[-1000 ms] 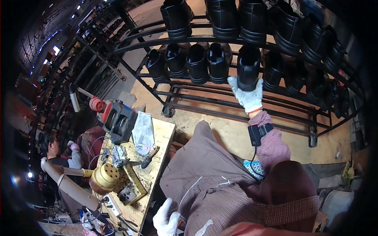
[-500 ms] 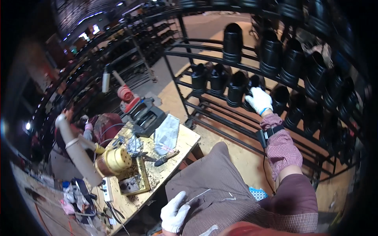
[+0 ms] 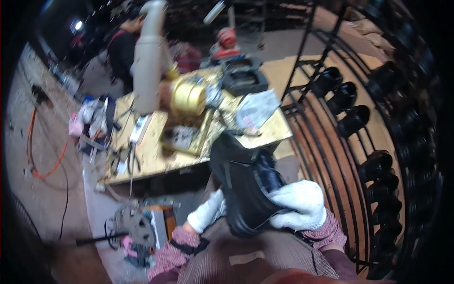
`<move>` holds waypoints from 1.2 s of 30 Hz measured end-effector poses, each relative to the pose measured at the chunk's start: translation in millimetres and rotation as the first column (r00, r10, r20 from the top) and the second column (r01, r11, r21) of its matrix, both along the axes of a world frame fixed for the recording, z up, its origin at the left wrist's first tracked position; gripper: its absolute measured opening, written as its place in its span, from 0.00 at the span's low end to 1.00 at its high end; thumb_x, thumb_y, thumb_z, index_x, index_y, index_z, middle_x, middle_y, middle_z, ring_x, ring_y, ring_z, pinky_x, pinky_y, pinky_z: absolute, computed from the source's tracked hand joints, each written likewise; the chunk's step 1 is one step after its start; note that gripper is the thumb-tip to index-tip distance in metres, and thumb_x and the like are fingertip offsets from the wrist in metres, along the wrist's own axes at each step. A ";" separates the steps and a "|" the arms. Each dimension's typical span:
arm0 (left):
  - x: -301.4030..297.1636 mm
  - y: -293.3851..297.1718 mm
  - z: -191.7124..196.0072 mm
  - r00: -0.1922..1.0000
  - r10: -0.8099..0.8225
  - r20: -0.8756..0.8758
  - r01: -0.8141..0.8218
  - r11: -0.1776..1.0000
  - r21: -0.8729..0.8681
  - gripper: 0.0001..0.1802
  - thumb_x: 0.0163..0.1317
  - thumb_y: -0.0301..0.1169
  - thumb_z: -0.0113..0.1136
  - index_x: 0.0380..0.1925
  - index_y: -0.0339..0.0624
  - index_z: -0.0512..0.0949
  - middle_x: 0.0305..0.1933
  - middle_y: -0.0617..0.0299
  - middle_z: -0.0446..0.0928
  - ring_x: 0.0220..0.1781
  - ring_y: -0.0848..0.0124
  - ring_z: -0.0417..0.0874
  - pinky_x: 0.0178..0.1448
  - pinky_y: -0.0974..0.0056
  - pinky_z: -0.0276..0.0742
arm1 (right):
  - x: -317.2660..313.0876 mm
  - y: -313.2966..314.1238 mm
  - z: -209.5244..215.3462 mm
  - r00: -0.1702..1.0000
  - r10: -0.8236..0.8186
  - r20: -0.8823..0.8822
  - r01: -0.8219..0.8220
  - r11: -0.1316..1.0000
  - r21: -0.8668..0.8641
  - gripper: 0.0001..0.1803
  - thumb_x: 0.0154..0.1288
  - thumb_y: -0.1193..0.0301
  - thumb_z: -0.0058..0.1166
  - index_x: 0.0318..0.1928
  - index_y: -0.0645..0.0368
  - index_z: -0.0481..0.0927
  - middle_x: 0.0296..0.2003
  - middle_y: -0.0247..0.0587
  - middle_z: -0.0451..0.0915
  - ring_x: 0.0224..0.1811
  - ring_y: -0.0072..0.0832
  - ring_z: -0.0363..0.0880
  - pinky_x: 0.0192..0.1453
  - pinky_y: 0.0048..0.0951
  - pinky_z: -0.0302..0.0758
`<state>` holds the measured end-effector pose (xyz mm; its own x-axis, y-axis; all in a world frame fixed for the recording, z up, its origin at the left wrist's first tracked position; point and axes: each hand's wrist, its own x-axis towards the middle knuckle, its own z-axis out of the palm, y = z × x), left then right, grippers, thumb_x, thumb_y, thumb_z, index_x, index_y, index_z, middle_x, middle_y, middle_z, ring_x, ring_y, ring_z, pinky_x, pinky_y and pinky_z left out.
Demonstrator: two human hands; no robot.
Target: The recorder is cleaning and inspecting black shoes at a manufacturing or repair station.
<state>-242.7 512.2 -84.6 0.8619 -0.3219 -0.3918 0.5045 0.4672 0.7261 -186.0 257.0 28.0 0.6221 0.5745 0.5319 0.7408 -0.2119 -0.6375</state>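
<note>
A black shoe (image 3: 243, 189), its dark opening showing, is held up over my lap at the near edge of the workbench. My right hand (image 3: 300, 203), in a white glove, grips its right side, with the thumb and fingers closed on the lower part. Against its left side is my left hand (image 3: 208, 211), also white-gloved, with the fingertips partly hidden behind the shoe. Several more black shoes (image 3: 354, 119) stand on the metal rack (image 3: 326, 156) to my right. The picture is smeared by motion.
On the workbench (image 3: 142, 165) stand a yellow cylindrical machine (image 3: 187, 97), a beige duct pipe (image 3: 147, 66), a black frame-like block (image 3: 243, 79), a grey cloth (image 3: 257, 109) and a power strip (image 3: 140, 129). Another person (image 3: 122, 52) sits beyond. An orange cable (image 3: 47, 175) lies left.
My right hand has left the rack and brought a black shoe to my lap. My left hand has come up against the shoe. The view has swung left toward the bench.
</note>
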 end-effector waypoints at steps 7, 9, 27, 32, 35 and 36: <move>23.5 63.8 -48.0 0.784 0.620 -0.021 -0.598 0.746 -0.291 0.68 0.49 0.88 0.29 0.70 0.39 0.64 0.58 0.44 0.79 0.55 0.50 0.83 0.63 0.48 0.80 | 16.2 62.1 -19.1 0.931 0.363 0.035 -0.306 0.829 -0.467 0.34 0.64 0.56 0.60 0.68 0.55 0.74 0.62 0.55 0.77 0.42 0.41 0.87 0.40 0.33 0.82; 42.7 89.6 -54.2 0.677 0.735 0.035 -0.707 0.663 -0.244 0.61 0.54 0.85 0.33 0.70 0.43 0.66 0.60 0.47 0.78 0.58 0.51 0.81 0.65 0.48 0.78 | 21.8 63.2 -27.9 0.971 0.225 0.084 -0.181 0.915 -0.360 0.32 0.66 0.54 0.59 0.67 0.56 0.75 0.63 0.57 0.77 0.47 0.44 0.87 0.44 0.34 0.83; 129.9 182.5 -86.7 0.853 0.513 0.101 -0.381 0.742 -0.551 0.46 0.71 0.69 0.39 0.75 0.45 0.61 0.74 0.51 0.68 0.71 0.52 0.71 0.75 0.50 0.69 | 3.8 4.0 -80.6 0.972 -0.217 -0.089 0.140 0.842 -0.522 0.30 0.59 0.63 0.67 0.63 0.56 0.79 0.60 0.53 0.79 0.54 0.45 0.83 0.53 0.38 0.79; 135.0 142.0 -51.4 0.878 0.471 0.082 -0.319 0.706 -0.632 0.50 0.68 0.71 0.41 0.74 0.41 0.61 0.71 0.45 0.69 0.70 0.51 0.72 0.74 0.45 0.69 | 12.3 13.8 -70.7 0.973 -0.202 -0.111 0.110 0.828 -0.550 0.30 0.60 0.65 0.66 0.63 0.57 0.79 0.61 0.53 0.78 0.58 0.46 0.82 0.56 0.39 0.78; 133.1 132.9 -46.2 0.882 0.469 0.040 -0.324 0.667 -0.671 0.51 0.68 0.72 0.41 0.74 0.40 0.61 0.71 0.44 0.69 0.69 0.51 0.73 0.74 0.45 0.69 | 13.5 18.4 -72.6 0.987 -0.158 -0.039 0.115 0.842 -0.527 0.30 0.59 0.65 0.67 0.63 0.56 0.79 0.60 0.52 0.79 0.49 0.43 0.84 0.48 0.37 0.79; 132.2 130.7 -45.3 0.883 0.468 0.026 -0.326 0.653 -0.684 0.51 0.67 0.72 0.41 0.74 0.40 0.61 0.71 0.44 0.69 0.69 0.51 0.73 0.75 0.44 0.68 | 12.6 18.4 -72.7 0.987 -0.156 -0.040 0.111 0.842 -0.528 0.30 0.59 0.65 0.67 0.63 0.56 0.79 0.60 0.52 0.79 0.49 0.43 0.84 0.48 0.37 0.79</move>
